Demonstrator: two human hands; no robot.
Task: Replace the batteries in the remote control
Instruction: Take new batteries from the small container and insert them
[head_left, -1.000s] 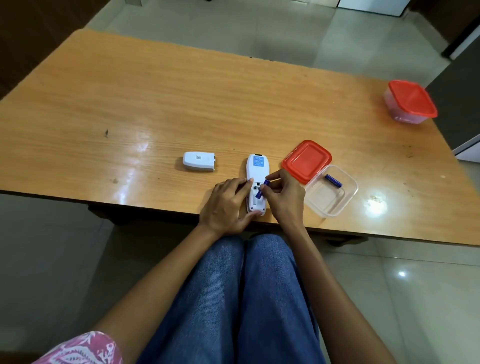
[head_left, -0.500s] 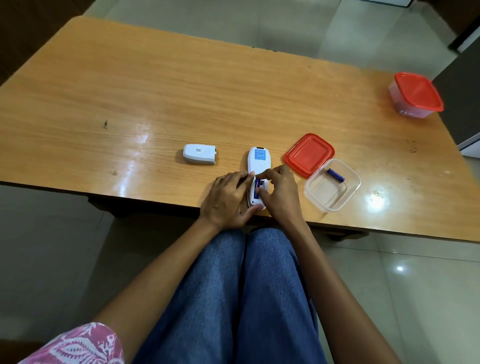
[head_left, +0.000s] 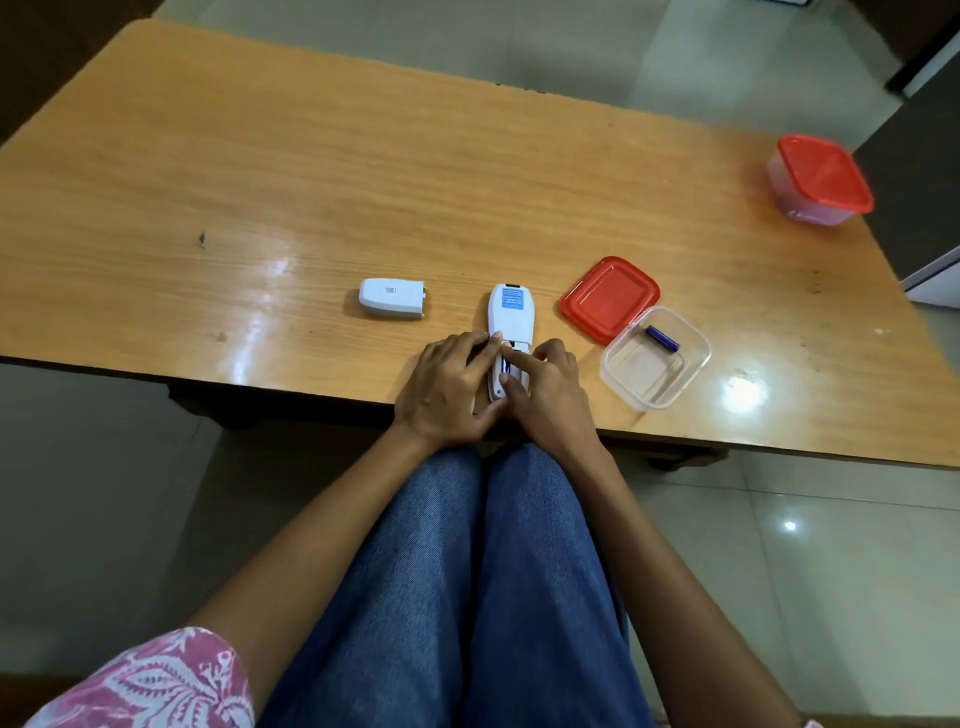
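A white remote control (head_left: 510, 317) lies face down near the table's front edge, its battery bay uncovered. My left hand (head_left: 449, 387) grips its left side. My right hand (head_left: 550, 389) rests on the right side, with the forefinger pressing a blue battery (head_left: 505, 367) down into the bay. The white battery cover (head_left: 392, 297) lies apart on the table to the left. A second blue battery (head_left: 662, 338) lies inside an open clear plastic box (head_left: 655, 392) to the right.
The box's red lid (head_left: 609, 299) lies beside it on the wooden table (head_left: 311, 171). A closed red-lidded container (head_left: 820, 179) stands at the far right edge. My knees in blue jeans are just under the front edge.
The blue battery, held tilted above the bay a second ago, now lies down in the bay under my right forefinger. My left hand has kept its hold on the remote.
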